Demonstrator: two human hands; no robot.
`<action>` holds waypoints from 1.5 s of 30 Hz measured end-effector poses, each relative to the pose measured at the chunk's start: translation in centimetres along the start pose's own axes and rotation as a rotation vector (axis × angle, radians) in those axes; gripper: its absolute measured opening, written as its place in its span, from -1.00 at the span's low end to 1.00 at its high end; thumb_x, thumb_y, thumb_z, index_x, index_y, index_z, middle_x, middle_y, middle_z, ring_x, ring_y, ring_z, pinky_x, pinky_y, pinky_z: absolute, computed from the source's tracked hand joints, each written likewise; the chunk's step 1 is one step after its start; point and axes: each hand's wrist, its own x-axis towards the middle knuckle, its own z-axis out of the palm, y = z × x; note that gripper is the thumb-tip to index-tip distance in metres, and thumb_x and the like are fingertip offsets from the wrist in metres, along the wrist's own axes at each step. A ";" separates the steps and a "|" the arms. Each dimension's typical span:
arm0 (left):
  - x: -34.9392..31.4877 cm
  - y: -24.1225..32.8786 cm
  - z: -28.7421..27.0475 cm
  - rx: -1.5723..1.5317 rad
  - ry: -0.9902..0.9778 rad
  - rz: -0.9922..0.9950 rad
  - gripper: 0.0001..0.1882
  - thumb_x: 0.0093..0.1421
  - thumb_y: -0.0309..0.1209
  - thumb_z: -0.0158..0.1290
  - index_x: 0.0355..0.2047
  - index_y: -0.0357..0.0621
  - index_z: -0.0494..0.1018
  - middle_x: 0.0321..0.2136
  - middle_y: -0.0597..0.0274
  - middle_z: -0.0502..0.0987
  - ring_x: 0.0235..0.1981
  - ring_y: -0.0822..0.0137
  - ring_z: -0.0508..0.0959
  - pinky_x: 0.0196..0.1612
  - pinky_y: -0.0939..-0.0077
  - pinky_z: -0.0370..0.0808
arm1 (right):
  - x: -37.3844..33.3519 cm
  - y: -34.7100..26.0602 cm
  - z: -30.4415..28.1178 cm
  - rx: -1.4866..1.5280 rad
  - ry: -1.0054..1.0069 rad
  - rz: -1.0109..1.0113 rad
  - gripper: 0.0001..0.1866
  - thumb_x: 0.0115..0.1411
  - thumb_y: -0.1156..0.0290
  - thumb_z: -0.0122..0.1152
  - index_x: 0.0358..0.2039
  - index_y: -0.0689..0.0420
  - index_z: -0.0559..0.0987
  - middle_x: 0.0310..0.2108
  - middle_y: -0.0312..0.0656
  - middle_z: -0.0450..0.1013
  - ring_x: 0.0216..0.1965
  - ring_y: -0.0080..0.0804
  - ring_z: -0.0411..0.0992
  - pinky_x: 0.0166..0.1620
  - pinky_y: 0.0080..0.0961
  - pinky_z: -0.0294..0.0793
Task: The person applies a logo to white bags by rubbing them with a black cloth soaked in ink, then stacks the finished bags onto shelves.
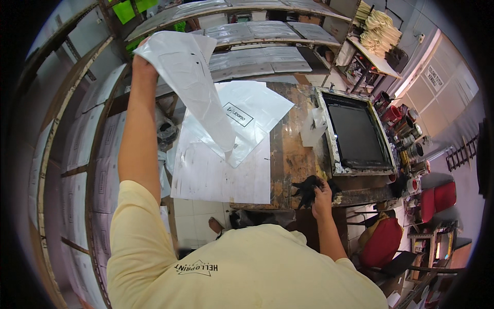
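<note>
My left hand (pixel 144 63) is raised at the upper left, its fingers closed on the top of a translucent white plastic bag (pixel 188 72). That bag hangs down in loose folds, its lower end over a flat white plastic bag (pixel 265 105) with a dark printed box on it. Under them lies a white, smudged sheet (pixel 221 183) on the bench's left part. At the bench's front edge my right hand (pixel 322 198) grips a black, ink-stained rag (pixel 307 190). How the fingers of the left hand lie is partly hidden by the bag.
A screen-printing frame (pixel 335 154) with dark mesh lies on the right of the stained wooden bench (pixel 288 165). Several ink cans (pixel 416 150) line the far right. Racks of white printed bags (pixel 98 139) stand at left and back. A red chair (pixel 381 247) is at lower right.
</note>
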 end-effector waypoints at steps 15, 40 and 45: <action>-14.0 -11.2 -16.4 0.030 0.390 -0.381 -0.60 0.46 -0.17 0.00 0.06 -0.25 0.53 -0.01 0.07 0.65 0.05 0.11 0.62 0.19 0.09 0.51 | -1.2 -0.8 2.6 -0.090 -0.013 0.036 -0.62 0.29 0.74 0.01 0.11 0.29 0.48 -0.07 -0.17 0.54 -0.09 -0.42 0.56 -0.02 -0.56 0.53; -29.4 -28.1 -20.4 1.612 0.610 -0.431 -0.53 0.35 -0.07 0.10 -0.04 -0.28 0.53 -0.16 -0.28 0.62 -0.09 -0.31 0.60 0.01 0.02 0.52 | -4.1 0.7 -0.7 -0.135 0.011 0.100 -0.65 0.34 0.72 0.01 0.10 0.25 0.51 0.02 -0.12 0.55 0.03 -0.34 0.54 0.15 -0.40 0.53; -33.1 -28.8 -11.8 2.122 0.606 -0.360 -0.21 0.33 0.04 0.11 0.41 -0.17 0.24 0.41 -0.26 0.16 0.43 -0.02 0.20 0.36 -0.17 0.21 | -3.3 -0.5 2.8 -0.134 -0.041 0.119 -0.67 0.33 0.73 0.03 0.08 0.26 0.51 -0.01 -0.14 0.57 -0.06 -0.35 0.57 0.07 -0.46 0.58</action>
